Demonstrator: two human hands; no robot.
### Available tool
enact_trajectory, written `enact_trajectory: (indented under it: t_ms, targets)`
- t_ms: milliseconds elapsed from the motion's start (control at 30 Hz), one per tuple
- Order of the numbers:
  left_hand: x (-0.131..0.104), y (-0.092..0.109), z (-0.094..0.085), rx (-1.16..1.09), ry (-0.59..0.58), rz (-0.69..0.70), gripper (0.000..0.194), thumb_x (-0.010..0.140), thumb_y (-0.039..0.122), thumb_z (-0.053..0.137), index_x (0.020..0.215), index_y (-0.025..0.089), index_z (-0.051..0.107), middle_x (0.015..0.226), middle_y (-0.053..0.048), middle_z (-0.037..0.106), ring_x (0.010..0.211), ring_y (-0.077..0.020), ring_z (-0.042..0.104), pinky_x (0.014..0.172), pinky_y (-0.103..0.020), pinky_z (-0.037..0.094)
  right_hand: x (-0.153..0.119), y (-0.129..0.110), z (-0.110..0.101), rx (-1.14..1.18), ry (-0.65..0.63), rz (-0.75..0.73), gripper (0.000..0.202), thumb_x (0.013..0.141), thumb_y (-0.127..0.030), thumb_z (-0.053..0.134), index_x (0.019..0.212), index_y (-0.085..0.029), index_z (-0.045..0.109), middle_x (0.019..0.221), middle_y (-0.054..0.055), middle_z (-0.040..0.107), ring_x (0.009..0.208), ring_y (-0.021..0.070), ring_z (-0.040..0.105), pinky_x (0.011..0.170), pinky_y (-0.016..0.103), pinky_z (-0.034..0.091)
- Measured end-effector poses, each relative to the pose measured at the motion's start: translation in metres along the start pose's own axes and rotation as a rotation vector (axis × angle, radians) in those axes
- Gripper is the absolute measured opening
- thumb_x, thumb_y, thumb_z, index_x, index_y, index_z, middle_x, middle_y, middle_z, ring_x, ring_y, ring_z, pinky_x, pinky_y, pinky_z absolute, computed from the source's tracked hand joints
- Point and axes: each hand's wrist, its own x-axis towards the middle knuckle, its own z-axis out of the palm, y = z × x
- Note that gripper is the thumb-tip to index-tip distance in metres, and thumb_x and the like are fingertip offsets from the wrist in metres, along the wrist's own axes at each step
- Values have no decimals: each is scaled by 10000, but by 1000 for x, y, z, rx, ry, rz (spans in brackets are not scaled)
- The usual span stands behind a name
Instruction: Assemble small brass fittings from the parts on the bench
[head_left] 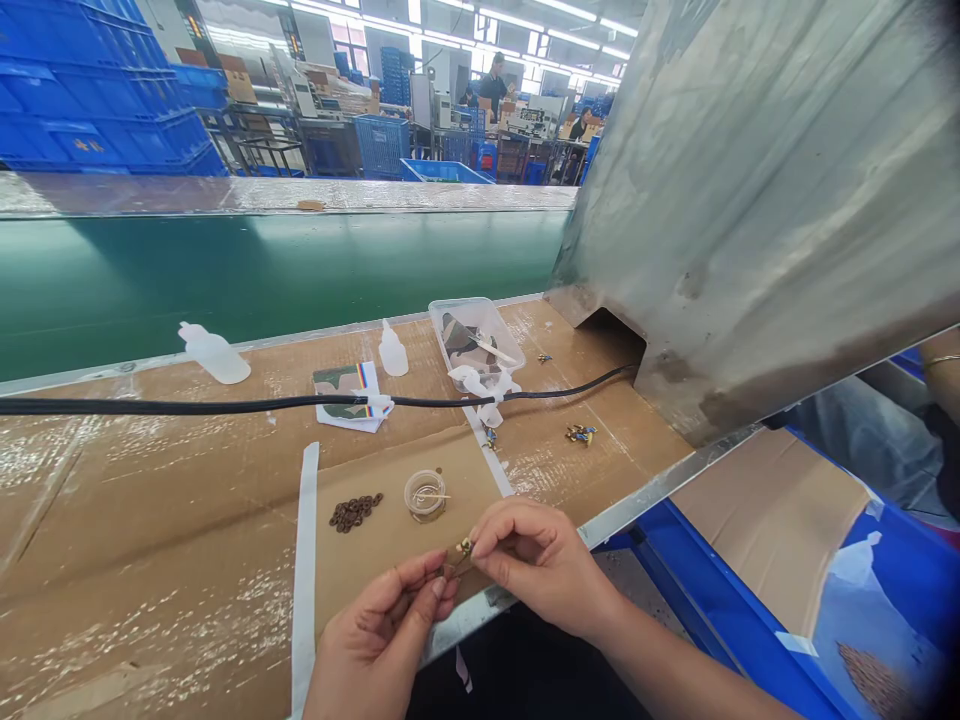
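My right hand (529,560) pinches a small brass-coloured part (464,547) between thumb and fingertips, over the near edge of the bench. Close to its left, my left hand (394,625) has its fingertips pressed together on a tiny piece too small to name. Beyond my hands, on the brown paper sheet (397,465), lie a pile of small dark brown rings (355,512) and a small round clear dish (426,495) with a thin stick in it. Several small brass and blue parts (580,434) lie farther right.
A black cable (247,405) crosses the bench. Behind it are two white squeeze bottles (217,355) (392,350) and a clear plastic tub (476,340). A metal hood (750,200) rises at right; a green conveyor belt (360,255) runs behind. People work in the distance.
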Motion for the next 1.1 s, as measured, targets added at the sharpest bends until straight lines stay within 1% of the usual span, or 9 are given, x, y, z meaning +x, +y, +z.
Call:
enact_trajectory:
  t_ms: [67,200,300,400,600,767,833,1000,1100]
  targets:
    - [0,0,-1,16,-24,1,352,623,444,819,884,211,779,837,-63,780,755,-205,723,735,-255,581,1,-1,0,1,-25,-16,62,816,-151,678,768,-178,706,821,51,690,791,159,658,726,257,527]
    - [0,1,-3,27,-49,11,339,644,441,806,894,213,779,812,-59,778,759,-199,718,738,-245,574,1,-3,0,-23,-61,-6,75,830,-148,674,826,-188,737,858,57,711,811,168,673,742,269,533]
    - [-1,1,-1,21,-28,14,341,647,440,803,894,207,777,809,-57,777,763,-201,717,738,-247,573,1,-4,-1,-41,-81,-11,100,845,-146,652,850,-187,744,853,60,715,814,170,672,751,276,527]
    - [-2,1,2,9,-1,16,329,642,425,805,886,206,778,838,-56,779,771,-206,717,745,-250,571,1,-5,0,-55,-68,1,103,846,-155,646,846,-185,745,835,57,707,804,167,664,750,275,521]
    - [-4,2,5,7,28,20,337,642,430,798,883,196,776,825,-58,776,752,-213,720,748,-275,577,0,-7,4,-16,-42,104,74,788,-172,669,820,-174,736,792,41,689,729,160,658,649,252,528]
    - [-5,4,5,3,34,6,372,630,445,800,888,178,771,822,-63,775,756,-217,721,760,-281,577,0,-11,4,-110,-52,87,101,784,-153,648,806,-175,745,779,39,715,731,161,662,667,258,517]
    - [-3,3,3,-9,17,-3,361,637,438,803,892,184,772,838,-64,776,767,-218,724,773,-283,575,-1,-13,5,-136,-49,119,95,767,-151,652,804,-162,738,755,37,706,692,154,651,632,245,512]
    - [1,-1,-4,-24,-102,-30,354,659,425,802,928,197,770,891,-72,777,834,-235,725,835,-321,565,-2,-17,9,-141,-32,180,114,728,-104,637,816,-145,697,710,13,675,624,115,615,586,197,507]
    - [-1,-1,-1,-46,-60,-23,334,658,411,803,910,195,771,896,-69,778,852,-248,725,840,-328,565,-1,-19,12,-128,-34,176,116,731,-92,626,820,-153,671,714,5,668,631,107,615,603,188,520]
